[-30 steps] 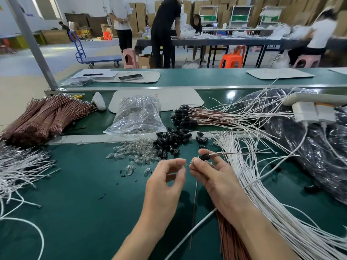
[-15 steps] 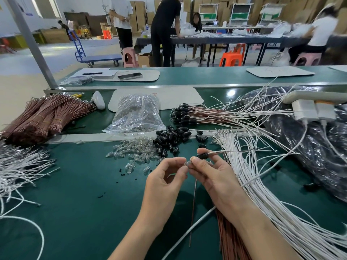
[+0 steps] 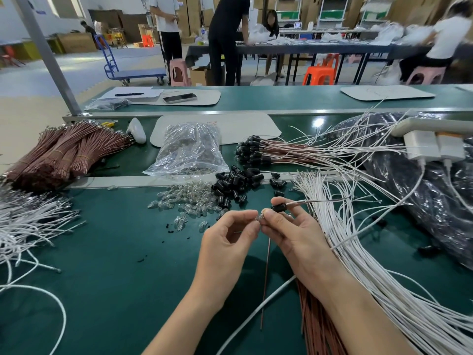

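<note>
My left hand [image 3: 227, 242] and my right hand [image 3: 294, 234] meet over the green bench [image 3: 107, 252]. Between their fingertips sits a small clear bulb [image 3: 260, 217], pinched from both sides. My right hand also grips a black socket [image 3: 279, 207] with a wire [image 3: 314, 201] running off to the right. A thin brown wire [image 3: 266, 278] hangs down below the hands. Just beyond lie a pile of clear bulbs [image 3: 186, 201] and a heap of black sockets [image 3: 235, 183].
White wires [image 3: 358, 252] fan out at right, more white wires [image 3: 28, 221] at left. Brown wire bundles [image 3: 66, 152] lie far left. A clear bag of bulbs [image 3: 189, 149], finished socket leads [image 3: 256, 152], a black plastic bag [image 3: 422, 190] and white chargers [image 3: 432, 147] sit behind. People work at far tables.
My two hands have closed together; my left fingertips now meet my right hand at the bulb, where a gap showed a second ago.
</note>
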A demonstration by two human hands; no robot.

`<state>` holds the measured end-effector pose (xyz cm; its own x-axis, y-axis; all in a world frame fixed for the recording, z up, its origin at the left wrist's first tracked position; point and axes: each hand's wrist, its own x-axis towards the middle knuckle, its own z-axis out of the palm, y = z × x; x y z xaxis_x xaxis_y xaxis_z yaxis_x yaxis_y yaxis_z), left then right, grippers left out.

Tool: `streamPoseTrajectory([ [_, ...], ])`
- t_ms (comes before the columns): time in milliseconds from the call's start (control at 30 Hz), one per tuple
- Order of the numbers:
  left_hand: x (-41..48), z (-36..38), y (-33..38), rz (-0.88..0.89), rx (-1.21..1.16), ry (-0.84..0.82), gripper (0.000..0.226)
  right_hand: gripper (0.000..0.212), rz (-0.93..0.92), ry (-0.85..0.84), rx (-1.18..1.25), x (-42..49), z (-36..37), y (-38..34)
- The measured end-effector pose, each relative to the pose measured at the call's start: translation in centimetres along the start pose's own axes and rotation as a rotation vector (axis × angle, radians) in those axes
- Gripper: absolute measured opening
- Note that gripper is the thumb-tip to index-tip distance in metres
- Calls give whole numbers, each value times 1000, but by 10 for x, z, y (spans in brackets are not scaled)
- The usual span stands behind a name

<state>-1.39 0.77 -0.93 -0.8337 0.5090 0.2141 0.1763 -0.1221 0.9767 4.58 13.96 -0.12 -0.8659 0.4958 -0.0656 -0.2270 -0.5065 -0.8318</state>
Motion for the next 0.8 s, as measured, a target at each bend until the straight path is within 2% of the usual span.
streamPoseTrajectory([
  [367,0,-1,-4,33,64,5,18,34,8,-2,24,-2,1,-1],
  [800,1,-4,-1,5,1,3,17,32,-18,14,-22,-2,2,0],
])
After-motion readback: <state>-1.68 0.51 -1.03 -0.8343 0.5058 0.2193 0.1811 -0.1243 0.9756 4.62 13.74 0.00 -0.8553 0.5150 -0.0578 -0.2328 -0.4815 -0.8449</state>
